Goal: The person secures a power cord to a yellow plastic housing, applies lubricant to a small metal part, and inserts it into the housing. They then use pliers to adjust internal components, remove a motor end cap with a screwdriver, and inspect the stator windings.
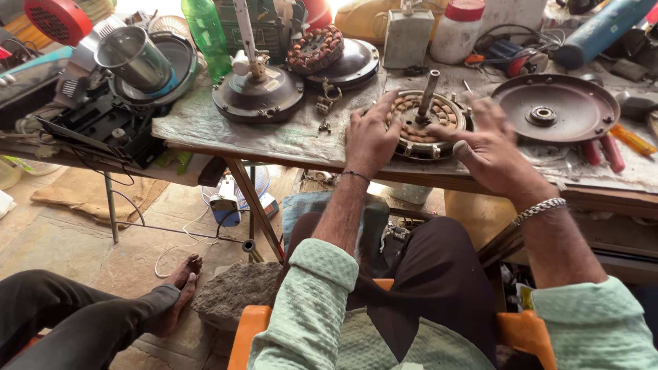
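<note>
A round fan motor (426, 125) with copper windings and an upright metal shaft (429, 93) lies on the workbench (274, 137) near its front edge. My left hand (371, 135) rests on the motor's left rim, fingers spread over the windings. My right hand (489, 149) grips the right rim, thumb pointing toward me. Both hands hold the motor's sides; its near edge is partly hidden under them.
A rusty round motor cover (555, 107) lies to the right, with red-handled pliers (602, 152) and an orange screwdriver (632, 140). Another motor base with a rod (258, 94), a wound stator (315, 49), a green bottle (207, 35) and a steel cup (134, 59) stand left. Another person's legs (96, 316) are at lower left.
</note>
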